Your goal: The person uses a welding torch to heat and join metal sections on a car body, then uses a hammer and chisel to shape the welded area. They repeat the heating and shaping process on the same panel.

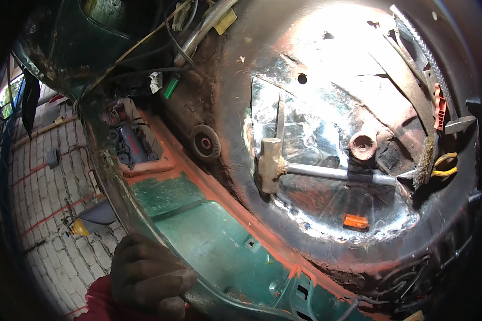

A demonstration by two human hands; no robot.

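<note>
Using the sledgehammer [305, 169] as the reference point for all of this, since it lay right across the round metal recess [316, 216]. Far off to its left was a pale brick wall [53, 187], with a grey cylinder with a yellow end [95, 219] showing in front of it. A bit closer, left of the hammer and slightly higher, a dark grey machine [131, 145] showed through an opening.

The left hand [152, 275], red sleeve [99, 300] and all, was down to the hammer's lower left, at the outer edge of the green body panel [203, 235]. Fingers looked curled, but it was pretty dark there, so I can't tell if they'd closed on that edge. The panel itself ran below and left of the hammer.

Up and left of the hammer's head sat a little green piece [171, 88], then a round toothed-looking disc [205, 143] nearer to it. Below the handle lay an orange block [356, 221], and just above it stuck up a rusty tube [363, 144]. Past the handle's right end were yellow-handled pliers [444, 165], with an orange-red plastic piece [440, 107] higher up.
</note>
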